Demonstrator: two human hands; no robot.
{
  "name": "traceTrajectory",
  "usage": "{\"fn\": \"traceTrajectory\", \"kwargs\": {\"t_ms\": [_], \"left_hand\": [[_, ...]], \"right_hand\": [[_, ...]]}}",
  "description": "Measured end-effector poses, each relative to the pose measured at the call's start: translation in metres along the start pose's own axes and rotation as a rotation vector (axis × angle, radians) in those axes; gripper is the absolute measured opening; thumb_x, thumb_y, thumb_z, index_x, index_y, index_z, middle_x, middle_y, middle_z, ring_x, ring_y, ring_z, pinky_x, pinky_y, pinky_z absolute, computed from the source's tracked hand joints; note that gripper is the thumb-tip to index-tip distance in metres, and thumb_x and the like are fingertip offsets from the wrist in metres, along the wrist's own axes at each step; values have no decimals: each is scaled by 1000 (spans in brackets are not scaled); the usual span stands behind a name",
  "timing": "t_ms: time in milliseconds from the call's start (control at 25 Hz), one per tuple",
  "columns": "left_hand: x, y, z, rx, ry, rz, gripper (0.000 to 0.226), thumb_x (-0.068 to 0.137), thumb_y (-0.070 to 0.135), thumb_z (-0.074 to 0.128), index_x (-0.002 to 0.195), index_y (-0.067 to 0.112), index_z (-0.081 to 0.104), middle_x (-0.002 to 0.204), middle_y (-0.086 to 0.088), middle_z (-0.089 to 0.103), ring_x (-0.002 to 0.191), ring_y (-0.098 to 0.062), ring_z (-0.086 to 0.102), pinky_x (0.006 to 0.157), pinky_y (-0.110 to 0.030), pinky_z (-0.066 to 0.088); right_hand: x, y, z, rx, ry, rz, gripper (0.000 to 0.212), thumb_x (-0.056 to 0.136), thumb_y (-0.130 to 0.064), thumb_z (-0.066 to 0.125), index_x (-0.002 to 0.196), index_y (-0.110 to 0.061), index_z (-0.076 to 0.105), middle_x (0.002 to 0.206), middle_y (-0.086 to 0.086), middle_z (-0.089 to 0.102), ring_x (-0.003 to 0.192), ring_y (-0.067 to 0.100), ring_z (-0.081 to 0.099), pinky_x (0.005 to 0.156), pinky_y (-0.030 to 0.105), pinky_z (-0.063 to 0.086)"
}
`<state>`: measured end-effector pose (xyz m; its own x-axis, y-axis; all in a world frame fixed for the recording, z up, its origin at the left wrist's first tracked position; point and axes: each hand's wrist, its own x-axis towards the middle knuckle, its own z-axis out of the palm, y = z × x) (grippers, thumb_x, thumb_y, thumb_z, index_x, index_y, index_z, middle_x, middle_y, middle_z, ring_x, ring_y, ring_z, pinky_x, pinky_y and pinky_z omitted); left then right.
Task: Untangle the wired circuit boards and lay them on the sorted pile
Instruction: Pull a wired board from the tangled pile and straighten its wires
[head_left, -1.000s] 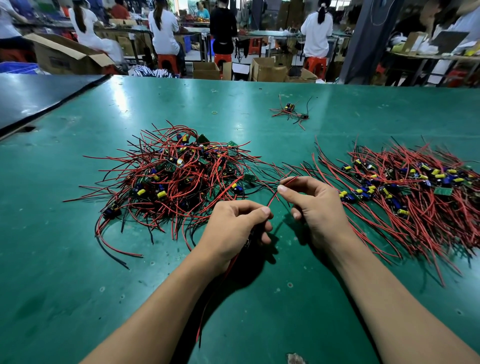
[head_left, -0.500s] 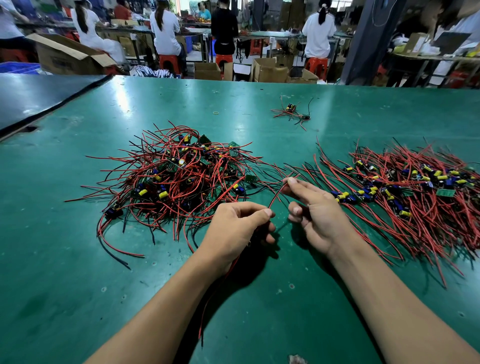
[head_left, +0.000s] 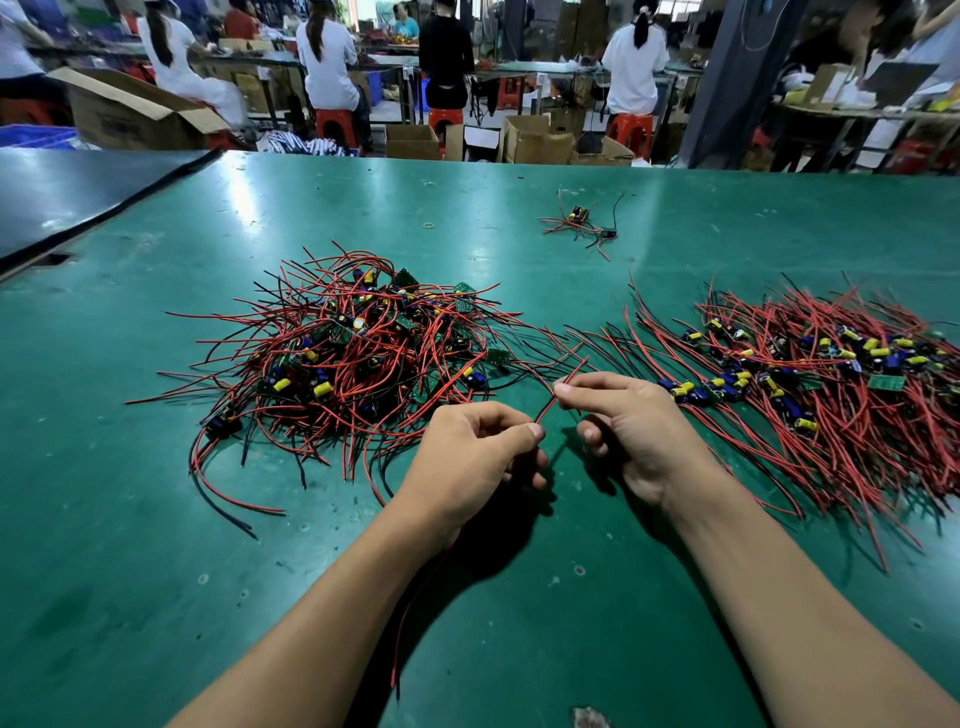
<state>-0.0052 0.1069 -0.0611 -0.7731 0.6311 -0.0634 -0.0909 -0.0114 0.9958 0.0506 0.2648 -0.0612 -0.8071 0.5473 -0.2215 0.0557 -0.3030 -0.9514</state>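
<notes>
Green worktable (head_left: 156, 519) in a busy workshop — two hands are working one red wire (head_left: 546, 409) between two heaps of wired boards.

Head view: people (head_left: 327, 57) in white tops are sitting on red stools (head_left: 335, 124) at benches beyond the table's far edge, and cardboard boxes (head_left: 535, 140) are standing on the floor. The tangled heap (head_left: 353, 353) is lying left of centre, and the sorted pile (head_left: 805, 374), its wires running roughly one way, is spreading out on the right. A small stray bundle (head_left: 582, 223) is sitting well apart near the far edge. Between the heaps, the left hand (head_left: 467, 462) is curling closed around the wire's lower end. The right hand (head_left: 628, 431) is pinching its upper part between thumb and forefinger. Another red strand (head_left: 397, 644) is trailing from under the left wrist toward the camera — whether the fist is hiding a board I cannot tell.
</notes>
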Motion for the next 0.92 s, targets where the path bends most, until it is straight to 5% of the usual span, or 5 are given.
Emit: {"fn": "traceTrajectory", "kwargs": {"t_ms": [120, 480, 720, 920], "left_hand": [[-1, 0, 0, 20, -23, -1, 9, 88, 1, 66, 81, -5, 67, 61, -12, 68, 48, -20, 63, 50, -24, 51], [-4, 6, -1, 13, -55, -38, 9, 88, 2, 67, 81, -2, 68, 61, -12, 67, 46, -20, 61, 49, -23, 50], [-3, 9, -5, 21, -160, -79, 13, 90, 6, 65, 97, 9, 75, 89, -12, 76, 76, -19, 67, 75, -29, 55], [-5, 19, -18, 27, -330, -202, 12, 88, -1, 64, 94, 8, 71, 78, -11, 73, 58, -18, 66, 54, -19, 49]], "right_hand": [[2, 0, 2, 68, 66, -60, 11, 82, 0, 75, 84, -9, 69, 54, -1, 54, 36, 7, 41, 34, 15, 27], [1, 2, 7, 73, 117, -179, 13, 88, -4, 70, 82, -16, 72, 65, -7, 61, 37, 7, 39, 37, 16, 29], [2, -6, 0, 193, 159, -164, 8, 92, -11, 66, 88, -18, 68, 65, -12, 63, 37, 5, 40, 41, 15, 31], [-3, -3, 5, 89, 51, -147, 10, 89, -21, 72, 94, -13, 72, 76, -5, 69, 41, 7, 44, 41, 17, 36]]}}
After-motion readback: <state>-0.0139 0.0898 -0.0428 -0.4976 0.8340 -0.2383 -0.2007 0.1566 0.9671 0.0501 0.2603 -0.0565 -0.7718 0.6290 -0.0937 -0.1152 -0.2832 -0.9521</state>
